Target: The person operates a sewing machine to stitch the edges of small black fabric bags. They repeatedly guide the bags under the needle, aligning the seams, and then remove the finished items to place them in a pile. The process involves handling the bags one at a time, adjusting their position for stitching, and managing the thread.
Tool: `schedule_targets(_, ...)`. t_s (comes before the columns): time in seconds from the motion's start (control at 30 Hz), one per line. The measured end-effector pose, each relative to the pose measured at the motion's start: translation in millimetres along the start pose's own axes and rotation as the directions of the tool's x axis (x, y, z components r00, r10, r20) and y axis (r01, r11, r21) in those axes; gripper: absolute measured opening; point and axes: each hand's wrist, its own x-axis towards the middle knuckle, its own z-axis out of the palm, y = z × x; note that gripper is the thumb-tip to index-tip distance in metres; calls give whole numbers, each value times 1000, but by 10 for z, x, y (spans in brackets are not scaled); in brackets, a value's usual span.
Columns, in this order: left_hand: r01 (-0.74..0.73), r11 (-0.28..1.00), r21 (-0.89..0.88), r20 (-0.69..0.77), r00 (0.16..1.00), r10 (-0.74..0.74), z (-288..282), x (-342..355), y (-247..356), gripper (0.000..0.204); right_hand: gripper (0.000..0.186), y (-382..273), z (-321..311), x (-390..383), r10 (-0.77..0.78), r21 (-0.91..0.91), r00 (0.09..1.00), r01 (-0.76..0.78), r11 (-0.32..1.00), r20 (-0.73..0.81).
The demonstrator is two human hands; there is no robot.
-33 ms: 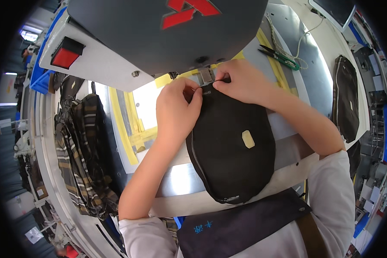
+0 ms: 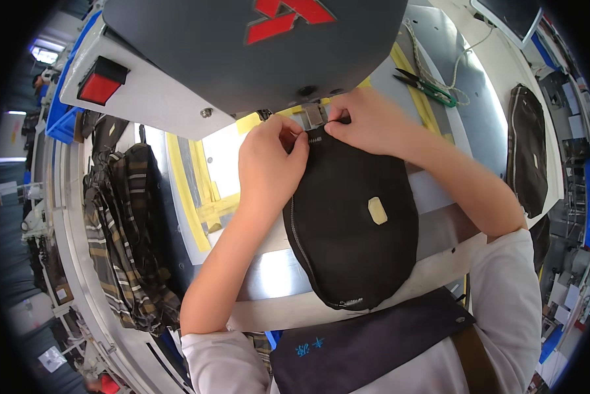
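Note:
A black rounded fabric panel [image 2: 347, 243] lies under the head of a sewing machine [image 2: 255, 59], its narrow end at the metal presser clamp [image 2: 315, 115]. A zip [image 2: 297, 230] runs down its left edge, and a small pale yellow patch [image 2: 378, 211] sits right of its middle. My left hand [image 2: 272, 154] is closed, pinching the panel's far left corner beside the clamp. On the other side, my right hand [image 2: 364, 125] pinches the far right corner between thumb and forefinger. The needle is hidden beneath the machine head.
Green-handled scissors [image 2: 433, 90] lie at the far right near a light cord [image 2: 413, 49]. Plaid fabric pieces [image 2: 121, 243] are heaped on the left. Another black zipped panel [image 2: 526, 151] rests at the right edge. Yellow tape [image 2: 193, 197] marks the machine bed.
The black panel has slid very slightly away from me, toward the clamp. Both hands keep their pinch at its far corners.

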Motion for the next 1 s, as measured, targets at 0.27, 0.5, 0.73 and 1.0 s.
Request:
schedule_targets(0.27, -10, 998, 55, 17, 1000, 9, 59, 201, -11, 13, 21, 144, -99, 268, 6, -12, 994, -5, 1000, 107)
schedule_targets(0.5, 8, 990, 144, -14, 1000, -7, 102, 265, -52, 16, 18, 209, -76, 429, -43, 2, 994, 43, 999, 101)
schedule_targets(0.73, -129, 992, 8, 122, 984, 127, -38, 207, -98, 19, 20, 160, -102, 379, -26, -68, 996, 32, 997, 84)
schedule_targets(1.0, -530, 814, 236, 152, 848, 508, -79, 112, -104, 33, 23, 94, -136, 358, 18, -84, 994, -9, 996, 109)
